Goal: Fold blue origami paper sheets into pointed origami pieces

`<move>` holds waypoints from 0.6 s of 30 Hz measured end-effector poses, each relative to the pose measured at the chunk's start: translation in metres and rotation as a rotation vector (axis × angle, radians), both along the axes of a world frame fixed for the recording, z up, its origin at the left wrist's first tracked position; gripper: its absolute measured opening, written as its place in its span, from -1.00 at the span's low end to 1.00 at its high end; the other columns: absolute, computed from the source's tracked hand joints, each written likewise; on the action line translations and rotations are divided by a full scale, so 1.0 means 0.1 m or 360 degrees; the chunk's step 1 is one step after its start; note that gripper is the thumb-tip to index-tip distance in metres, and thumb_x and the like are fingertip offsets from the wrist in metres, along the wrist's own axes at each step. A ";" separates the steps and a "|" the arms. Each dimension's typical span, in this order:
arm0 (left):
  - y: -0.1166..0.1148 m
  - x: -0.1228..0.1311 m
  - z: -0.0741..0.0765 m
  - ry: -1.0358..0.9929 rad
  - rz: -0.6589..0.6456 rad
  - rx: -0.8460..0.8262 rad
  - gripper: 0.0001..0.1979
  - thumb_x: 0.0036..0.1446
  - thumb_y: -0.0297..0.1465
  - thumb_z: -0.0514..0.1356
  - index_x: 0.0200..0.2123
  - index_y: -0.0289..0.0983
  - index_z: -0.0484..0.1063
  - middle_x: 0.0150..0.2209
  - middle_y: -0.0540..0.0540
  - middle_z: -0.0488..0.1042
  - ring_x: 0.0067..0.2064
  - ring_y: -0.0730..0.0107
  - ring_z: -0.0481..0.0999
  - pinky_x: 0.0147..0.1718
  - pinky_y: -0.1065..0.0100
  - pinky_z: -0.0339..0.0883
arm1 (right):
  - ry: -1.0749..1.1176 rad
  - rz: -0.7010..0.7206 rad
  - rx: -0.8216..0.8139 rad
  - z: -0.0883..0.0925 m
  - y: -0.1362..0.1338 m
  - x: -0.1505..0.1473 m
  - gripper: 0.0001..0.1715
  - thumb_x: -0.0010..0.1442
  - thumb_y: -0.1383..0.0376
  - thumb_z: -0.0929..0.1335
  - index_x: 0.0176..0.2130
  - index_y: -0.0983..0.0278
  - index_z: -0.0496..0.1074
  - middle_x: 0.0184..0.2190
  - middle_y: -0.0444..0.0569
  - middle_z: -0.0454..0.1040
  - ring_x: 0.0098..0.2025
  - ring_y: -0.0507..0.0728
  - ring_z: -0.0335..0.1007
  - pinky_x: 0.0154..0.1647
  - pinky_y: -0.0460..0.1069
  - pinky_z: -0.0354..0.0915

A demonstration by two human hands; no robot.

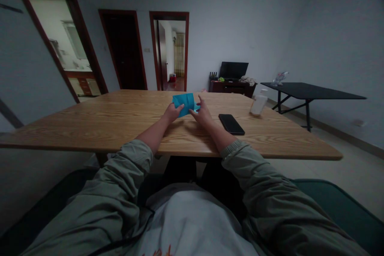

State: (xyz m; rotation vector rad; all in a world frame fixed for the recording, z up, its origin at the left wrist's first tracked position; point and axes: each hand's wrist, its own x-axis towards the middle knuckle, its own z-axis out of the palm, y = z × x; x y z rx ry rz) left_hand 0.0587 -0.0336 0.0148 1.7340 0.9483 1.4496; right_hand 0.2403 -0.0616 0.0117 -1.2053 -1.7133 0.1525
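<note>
Blue paper [183, 105]: light, creased, best taken by its edges

The paper is up between the two hands, over the wooden table [126, 116], with crease lines across its face and a paler part showing at its right side. The left hand [172, 113] has its left side pinched, thumb flat on the front. The right hand [204, 113] is at the other side, thumb by the lower corner and one finger raised; whether it grips, I cannot tell.

It should weigh almost nothing and bend easily, though folded layers (if that is what the creases mean) would be stiffer. Dry paper rarely slips but tears and wrinkles, so a soft thumb-and-finger pinch near the edges or along a fold suits it, without squeezing the middle.
</note>
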 end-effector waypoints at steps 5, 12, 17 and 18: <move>0.08 0.02 -0.02 -0.0269 -0.0121 -0.0197 -0.58 -0.12 -0.20 0.30 -0.21 -0.36 0.51 -0.23 -0.18 0.58 -0.21 0.15 0.55 -0.11 0.16 0.42 | -0.0681 -0.0060 0.0442 0.03 -0.11 -0.05 -0.07 0.07 0.33 0.39 0.36 0.20 0.07 0.40 0.15 -0.17 0.37 0.42 -0.17 0.27 0.30 0.02; -0.02 0.00 0.02 -0.0339 -0.0207 -0.0285 -0.58 -0.07 -0.10 0.25 -0.25 -0.31 0.46 -0.31 -0.12 0.54 -0.22 0.20 0.53 -0.15 0.18 0.42 | -0.0795 0.0247 0.0282 -0.03 -0.08 -0.08 0.01 0.08 0.25 0.39 0.39 0.24 -0.04 0.37 0.14 -0.03 0.35 0.37 -0.06 0.28 0.30 0.01; -0.12 0.01 0.06 -0.0197 -0.0399 -0.0105 -0.42 0.01 0.09 0.14 -0.17 -0.30 0.47 -0.19 -0.18 0.55 -0.09 0.17 0.53 -0.09 0.21 0.39 | -0.0381 0.0363 0.0109 -0.01 -0.05 -0.05 -0.31 0.20 0.27 0.25 0.30 0.25 0.16 0.19 0.09 0.32 0.18 0.26 0.26 0.20 0.19 0.19; -0.14 0.01 0.07 -0.0126 -0.0403 -0.0033 -0.41 0.01 0.08 0.16 -0.14 -0.31 0.47 -0.15 -0.20 0.54 -0.05 0.15 0.52 -0.05 0.20 0.37 | -0.0297 0.0395 0.0079 -0.01 -0.04 -0.05 -0.40 0.23 0.26 0.22 0.24 0.27 0.25 0.12 0.09 0.39 0.12 0.25 0.31 0.17 0.19 0.21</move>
